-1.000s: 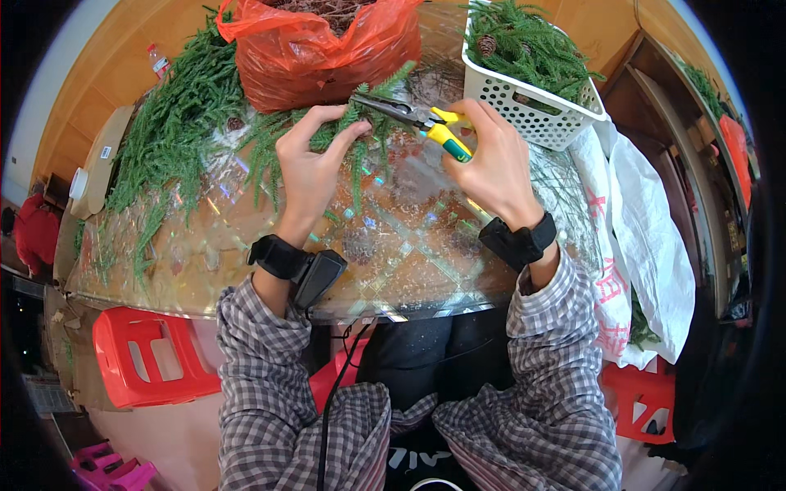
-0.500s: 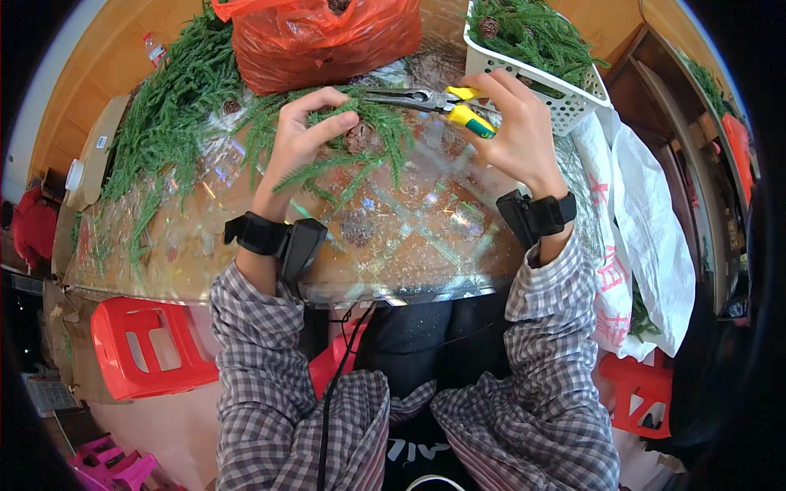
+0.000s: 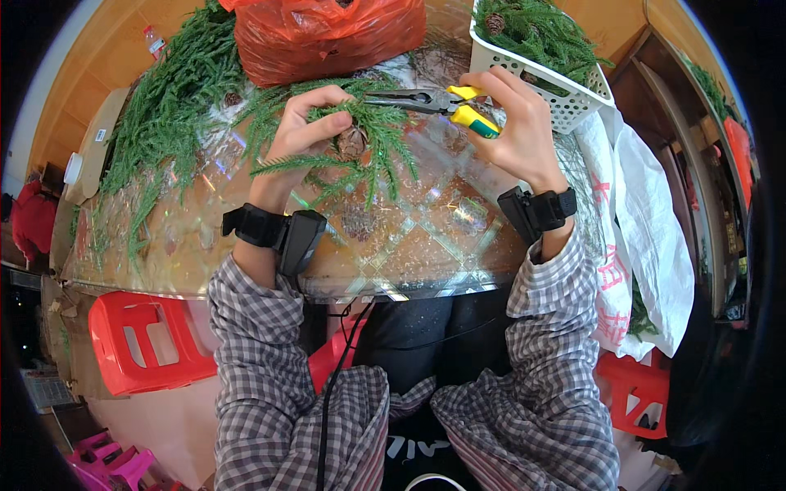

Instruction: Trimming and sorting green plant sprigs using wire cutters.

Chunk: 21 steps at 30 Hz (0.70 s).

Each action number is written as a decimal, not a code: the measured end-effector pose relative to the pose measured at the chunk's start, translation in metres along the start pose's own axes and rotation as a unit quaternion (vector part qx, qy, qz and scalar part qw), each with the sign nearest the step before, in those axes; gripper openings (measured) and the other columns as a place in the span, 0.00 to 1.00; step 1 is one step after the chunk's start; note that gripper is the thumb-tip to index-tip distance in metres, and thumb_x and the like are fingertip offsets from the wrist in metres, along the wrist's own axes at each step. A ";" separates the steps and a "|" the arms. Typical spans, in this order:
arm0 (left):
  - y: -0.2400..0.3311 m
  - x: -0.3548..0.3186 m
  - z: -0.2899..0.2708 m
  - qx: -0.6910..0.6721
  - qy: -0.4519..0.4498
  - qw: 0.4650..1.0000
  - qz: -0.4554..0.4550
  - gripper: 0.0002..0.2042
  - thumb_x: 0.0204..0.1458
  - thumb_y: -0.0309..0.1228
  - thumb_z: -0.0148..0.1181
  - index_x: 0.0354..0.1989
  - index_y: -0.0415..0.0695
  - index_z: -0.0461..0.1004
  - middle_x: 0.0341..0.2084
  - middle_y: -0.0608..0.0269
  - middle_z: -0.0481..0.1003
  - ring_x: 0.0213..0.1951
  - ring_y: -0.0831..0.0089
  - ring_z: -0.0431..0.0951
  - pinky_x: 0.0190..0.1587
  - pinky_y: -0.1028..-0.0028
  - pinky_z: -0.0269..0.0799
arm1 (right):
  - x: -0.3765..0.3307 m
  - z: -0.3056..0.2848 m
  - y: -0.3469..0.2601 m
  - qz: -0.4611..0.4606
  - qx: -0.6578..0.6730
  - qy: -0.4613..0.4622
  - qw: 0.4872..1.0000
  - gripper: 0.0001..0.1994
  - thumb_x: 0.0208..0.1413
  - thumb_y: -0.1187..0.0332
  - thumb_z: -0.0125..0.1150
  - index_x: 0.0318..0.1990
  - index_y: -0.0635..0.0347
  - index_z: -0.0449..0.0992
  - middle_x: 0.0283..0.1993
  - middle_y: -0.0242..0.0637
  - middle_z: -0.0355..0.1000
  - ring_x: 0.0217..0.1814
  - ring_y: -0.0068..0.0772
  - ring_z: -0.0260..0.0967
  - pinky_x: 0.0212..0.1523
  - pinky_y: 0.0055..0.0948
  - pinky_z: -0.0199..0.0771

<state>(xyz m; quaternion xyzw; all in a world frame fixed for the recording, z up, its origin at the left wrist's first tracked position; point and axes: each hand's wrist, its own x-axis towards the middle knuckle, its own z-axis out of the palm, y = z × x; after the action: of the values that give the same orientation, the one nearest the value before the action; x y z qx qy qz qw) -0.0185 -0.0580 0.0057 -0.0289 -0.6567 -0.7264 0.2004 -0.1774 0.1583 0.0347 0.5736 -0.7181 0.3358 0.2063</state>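
Observation:
My left hand (image 3: pixel 309 127) pinches a green artificial pine sprig (image 3: pixel 378 151) between thumb and fingers above the table. A brown pine cone (image 3: pixel 352 143) hangs among its needles, just below my thumb. In my right hand (image 3: pixel 520 127) is a pair of long-nose pliers (image 3: pixel 426 101) with yellow and green handles. Their jaws point left and reach the top of the sprig beside my left fingertips. Whether the jaws grip anything there is hard to make out. Both wrists wear black strapped devices.
A red plastic bag (image 3: pixel 327 41) stands at the table's far side. Loose pine branches (image 3: pixel 176 114) pile up at left. A white perforated basket (image 3: pixel 536 69) holds more greenery at far right. A white sack (image 3: pixel 647 237) hangs by the right edge; a red stool (image 3: pixel 147 344) stands below left.
The sprig has turned slightly in my left hand, so the pine cone shows more plainly. Hands and pliers keep nearly the same place; the view has shifted a little.

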 end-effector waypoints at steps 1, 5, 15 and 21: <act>0.000 0.000 -0.001 0.005 -0.004 1.000 -0.005 0.07 0.44 0.30 0.61 0.31 0.43 0.72 0.21 0.79 0.64 0.19 0.93 0.56 0.17 0.86 0.42 | 0.000 0.000 0.000 -0.002 0.003 0.003 1.000 0.19 0.31 0.74 0.63 0.38 0.61 0.72 0.34 0.39 0.68 0.35 0.42 0.68 0.35 0.29 0.68; 0.001 -0.001 0.001 0.028 0.001 1.000 -0.005 0.07 0.44 0.30 0.61 0.30 0.43 0.72 0.21 0.79 0.64 0.19 0.92 0.57 0.18 0.86 0.43 | 0.000 0.001 -0.003 -0.005 0.009 0.002 1.000 0.19 0.31 0.74 0.62 0.38 0.61 0.71 0.34 0.38 0.68 0.36 0.42 0.68 0.35 0.30 0.67; 0.009 -0.004 0.017 0.024 -0.050 0.998 -0.003 0.05 0.45 0.27 0.59 0.28 0.41 0.70 0.24 0.76 0.66 0.24 0.90 0.64 0.23 0.86 0.58 | 0.002 0.001 -0.007 -0.040 0.015 0.000 0.999 0.21 0.28 0.74 0.63 0.38 0.59 0.71 0.33 0.38 0.66 0.37 0.42 0.66 0.36 0.31 0.65; 0.004 -0.004 0.013 0.016 -0.055 0.998 -0.012 0.05 0.46 0.26 0.58 0.28 0.39 0.70 0.24 0.74 0.67 0.25 0.88 0.66 0.24 0.85 0.61 | 0.003 0.002 -0.008 -0.057 0.032 0.014 0.998 0.21 0.28 0.73 0.65 0.38 0.60 0.71 0.33 0.38 0.66 0.36 0.42 0.66 0.36 0.31 0.65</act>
<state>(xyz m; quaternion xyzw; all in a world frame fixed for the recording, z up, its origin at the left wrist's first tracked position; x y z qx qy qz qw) -0.0161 -0.0450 0.0102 -0.0573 -0.6788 -0.7154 0.1554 -0.1704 0.1539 0.0368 0.6151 -0.6704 0.3541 0.2164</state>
